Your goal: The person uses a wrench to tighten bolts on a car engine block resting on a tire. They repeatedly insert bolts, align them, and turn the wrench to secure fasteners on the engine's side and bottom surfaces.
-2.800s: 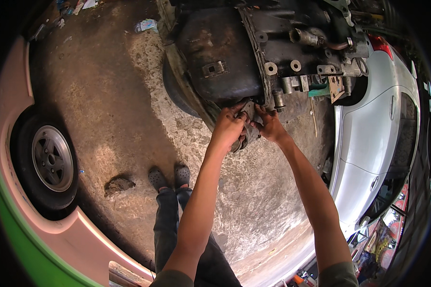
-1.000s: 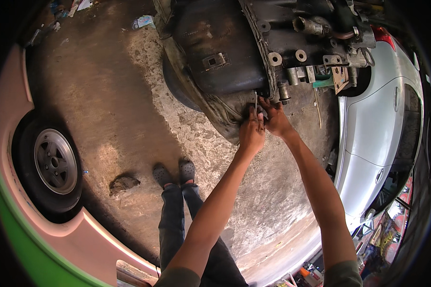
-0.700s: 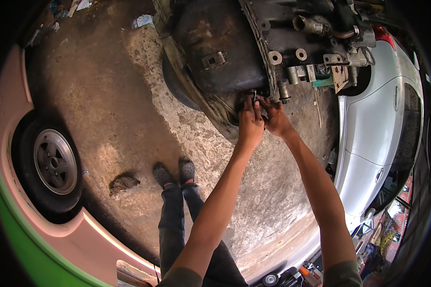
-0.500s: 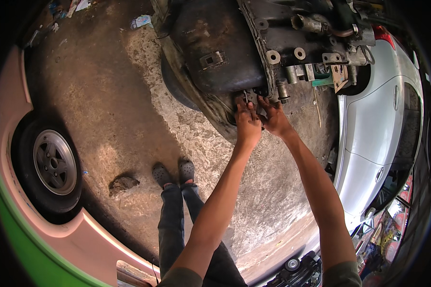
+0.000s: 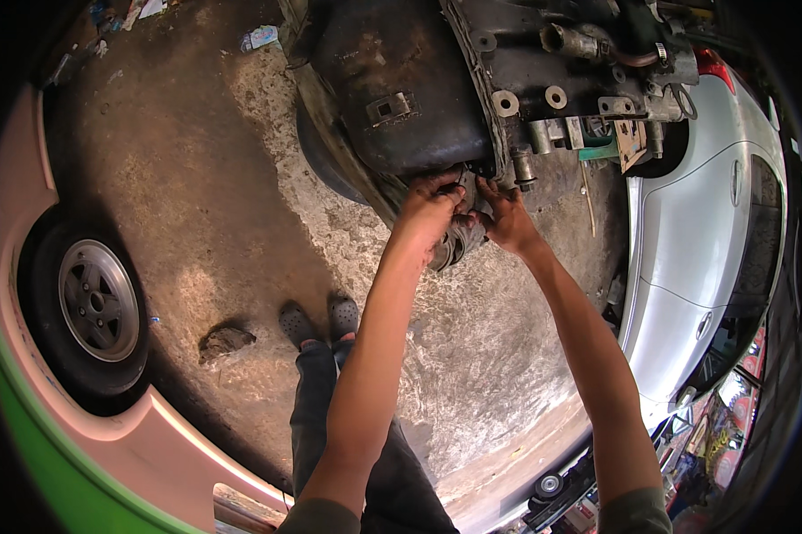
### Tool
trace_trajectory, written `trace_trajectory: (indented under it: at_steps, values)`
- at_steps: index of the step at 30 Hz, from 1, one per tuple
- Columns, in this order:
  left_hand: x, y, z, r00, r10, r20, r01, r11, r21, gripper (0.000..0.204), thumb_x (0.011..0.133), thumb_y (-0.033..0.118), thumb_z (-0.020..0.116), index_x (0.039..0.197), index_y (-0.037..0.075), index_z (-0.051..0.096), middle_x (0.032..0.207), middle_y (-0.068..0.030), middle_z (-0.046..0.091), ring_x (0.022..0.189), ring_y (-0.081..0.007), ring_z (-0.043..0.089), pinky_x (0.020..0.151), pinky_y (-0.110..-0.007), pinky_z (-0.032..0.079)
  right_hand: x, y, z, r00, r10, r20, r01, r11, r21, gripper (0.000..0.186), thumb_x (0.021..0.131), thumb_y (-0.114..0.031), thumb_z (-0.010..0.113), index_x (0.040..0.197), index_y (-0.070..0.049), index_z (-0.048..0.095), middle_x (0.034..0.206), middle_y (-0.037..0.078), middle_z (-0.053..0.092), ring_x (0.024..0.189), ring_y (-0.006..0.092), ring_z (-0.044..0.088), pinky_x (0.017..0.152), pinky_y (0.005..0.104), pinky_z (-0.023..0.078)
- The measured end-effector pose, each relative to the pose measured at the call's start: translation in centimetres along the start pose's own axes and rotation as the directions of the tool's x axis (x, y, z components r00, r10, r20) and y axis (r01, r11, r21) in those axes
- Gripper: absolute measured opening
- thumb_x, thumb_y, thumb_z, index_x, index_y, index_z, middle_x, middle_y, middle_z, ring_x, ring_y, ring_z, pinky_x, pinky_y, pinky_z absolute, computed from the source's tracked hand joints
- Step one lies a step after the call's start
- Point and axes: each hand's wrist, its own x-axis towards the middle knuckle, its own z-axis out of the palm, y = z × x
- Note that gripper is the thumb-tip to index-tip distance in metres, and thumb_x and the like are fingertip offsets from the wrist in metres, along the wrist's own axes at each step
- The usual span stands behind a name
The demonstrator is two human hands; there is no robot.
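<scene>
A large engine (image 5: 588,76) lies at the top, its black oil pan (image 5: 392,80) turned toward me. Both hands are at the near end of the oil pan. My left hand (image 5: 426,214) has its fingers curled against the pan's lower edge; whatever they grip is hidden. Close on its right, my right hand (image 5: 511,221) touches the engine with fingers stretched out and apart, the thumb pointing toward the left hand. Below and between the hands shows a rounded, greasy metal part (image 5: 454,249), partly covered by the left hand and wrist.
A dark tire (image 5: 325,160) and a greyish cloth-like strip (image 5: 316,98) lie beside the engine. A silver car (image 5: 695,231) stands at right, a pink and green vehicle (image 5: 27,169) with its wheel (image 5: 98,300) at left. A dark lump (image 5: 226,343) sits on the stained floor near my feet.
My left hand has shifted left and turned, its fingers more curled, uncovering the rounded metal part below. The thin metal piece seen at its fingers is now hidden. My right hand has hardly moved.
</scene>
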Motion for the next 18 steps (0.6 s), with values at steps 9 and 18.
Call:
trace_trajectory:
  at_steps: [9, 18]
  values:
    - [-1.5, 2.5, 0.7, 0.994, -0.100, 0.045, 0.103, 0.992, -0.077, 0.014, 0.090, 0.007, 0.051, 0.099, 0.000, 0.058, 0.087, -0.0065, 0.057, 0.066, -0.0121, 0.050, 0.053, -0.028, 0.041, 0.3, 0.1, 0.1, 0.998, 0.029, 0.053, -0.028, 0.999, -0.018, 0.075, 0.089, -0.034, 0.064, 0.150, -0.009, 0.028, 0.154, 0.023, 0.023, 0.142, 0.0400, 0.021, 0.117, 0.0457, 0.018]
    - [-2.0, 2.6, 3.5, 0.990, -0.134, -0.044, 0.124, 0.975, -0.183, 0.009, 0.091, 0.008, 0.046, 0.083, 0.005, 0.049, 0.074, -0.0029, 0.046, 0.054, -0.0098, 0.041, 0.042, -0.025, 0.030, -0.2, -0.4, -0.1, 0.999, -0.023, -0.031, 0.022, 1.000, -0.004, 0.078, 0.089, -0.030, 0.064, 0.151, -0.008, 0.022, 0.148, 0.029, 0.031, 0.134, 0.0413, 0.036, 0.114, 0.0460, 0.022]
